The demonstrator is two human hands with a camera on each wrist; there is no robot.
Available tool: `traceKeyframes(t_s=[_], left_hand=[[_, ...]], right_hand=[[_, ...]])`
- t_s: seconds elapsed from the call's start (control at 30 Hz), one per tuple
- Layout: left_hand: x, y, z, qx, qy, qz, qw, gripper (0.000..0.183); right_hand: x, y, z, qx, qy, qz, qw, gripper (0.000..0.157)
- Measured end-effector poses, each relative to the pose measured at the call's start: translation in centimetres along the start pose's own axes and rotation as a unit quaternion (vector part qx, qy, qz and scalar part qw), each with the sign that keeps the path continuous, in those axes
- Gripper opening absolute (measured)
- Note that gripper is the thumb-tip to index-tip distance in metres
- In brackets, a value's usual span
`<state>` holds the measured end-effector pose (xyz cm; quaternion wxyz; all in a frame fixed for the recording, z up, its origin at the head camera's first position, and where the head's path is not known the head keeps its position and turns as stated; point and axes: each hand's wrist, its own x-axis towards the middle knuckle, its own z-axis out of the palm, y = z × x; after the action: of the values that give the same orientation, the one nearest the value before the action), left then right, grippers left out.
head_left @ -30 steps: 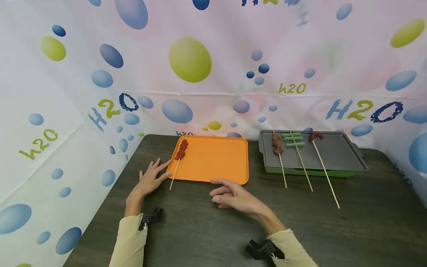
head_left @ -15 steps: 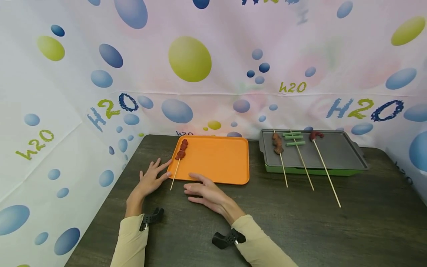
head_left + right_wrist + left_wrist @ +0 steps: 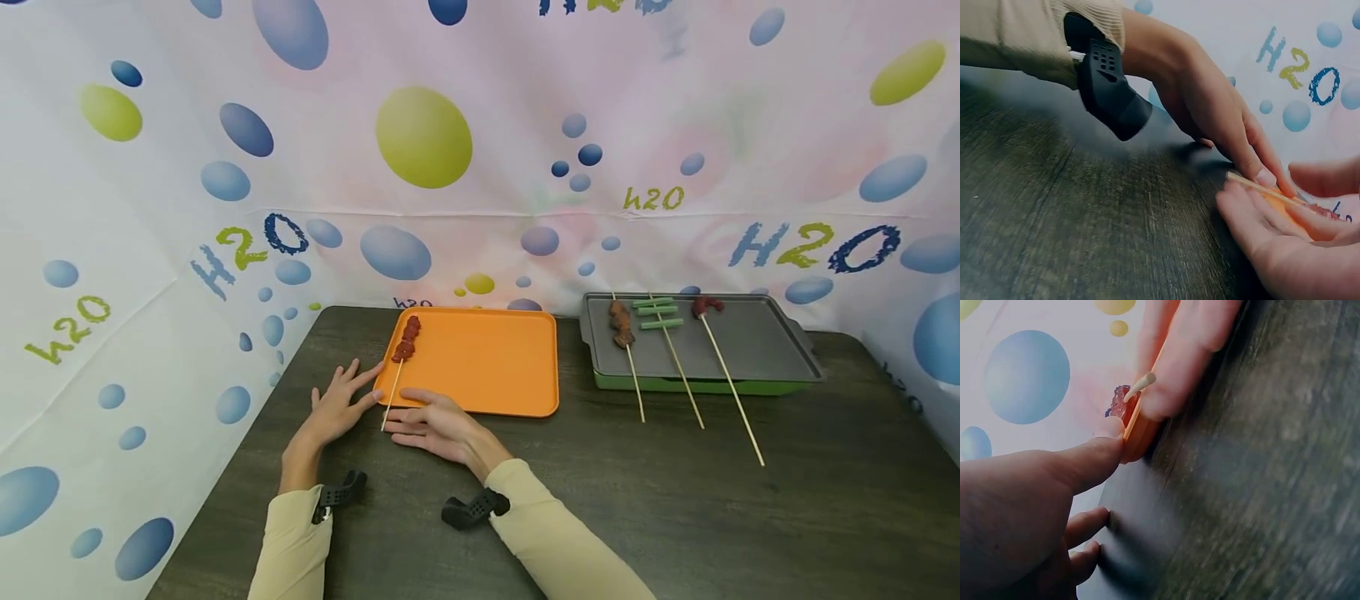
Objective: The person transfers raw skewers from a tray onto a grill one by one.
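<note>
A skewer of red meat pieces (image 3: 406, 340) lies along the left side of the orange tray (image 3: 487, 367), its bare stick reaching over the front rim. My left hand (image 3: 333, 410) spreads its fingers at the tray's left corner, thumb and fingertip touching the rim. In the left wrist view, the left thumb (image 3: 1094, 459) rests at the tray's edge beside the meat. My right hand (image 3: 448, 432) reaches in low from the right, palm turned upward and fingers extended. Its fingertips lie right under the stick's end (image 3: 1238, 180), while the thumb stays apart above, not pinching it.
Right of the tray stands a grey griddle (image 3: 757, 342) with a green base. On it lie a brown meat skewer (image 3: 622, 325), a green vegetable skewer (image 3: 658, 313) and a dark red skewer (image 3: 707, 307), sticks pointing frontward. A printed curtain (image 3: 525, 100) rises behind the dark table (image 3: 637, 517).
My right hand has moved left along the tray's front edge, turning its palm up, until its fingers reached the skewer's stick. The left hand and tray have stayed in place.
</note>
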<state>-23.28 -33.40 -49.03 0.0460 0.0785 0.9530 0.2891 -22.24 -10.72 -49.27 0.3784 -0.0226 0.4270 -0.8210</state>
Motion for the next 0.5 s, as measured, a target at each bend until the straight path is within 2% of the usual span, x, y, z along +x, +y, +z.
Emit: traceKeyframes(t_s=[0.13,0.27,0.5], left_hand=[[0.03,0.0,0.02,-0.001,-0.001,0.001,1.0,0.06],[0.04,0.11,-0.06,0.001,-0.002,-0.004,1.0,0.06],[0.03,0.08,-0.17,-0.002,-0.005,-0.008,1.0,0.06]], right_hand=[[0.34,-0.04,-0.13,0.013,0.0,0.006,1.0,0.051],[0.47,-0.29,-0.07,0.023,0.022,0.004,0.999,0.047],[0.51,-0.87,0.52,-0.005,0.045,0.002,0.999,0.046]])
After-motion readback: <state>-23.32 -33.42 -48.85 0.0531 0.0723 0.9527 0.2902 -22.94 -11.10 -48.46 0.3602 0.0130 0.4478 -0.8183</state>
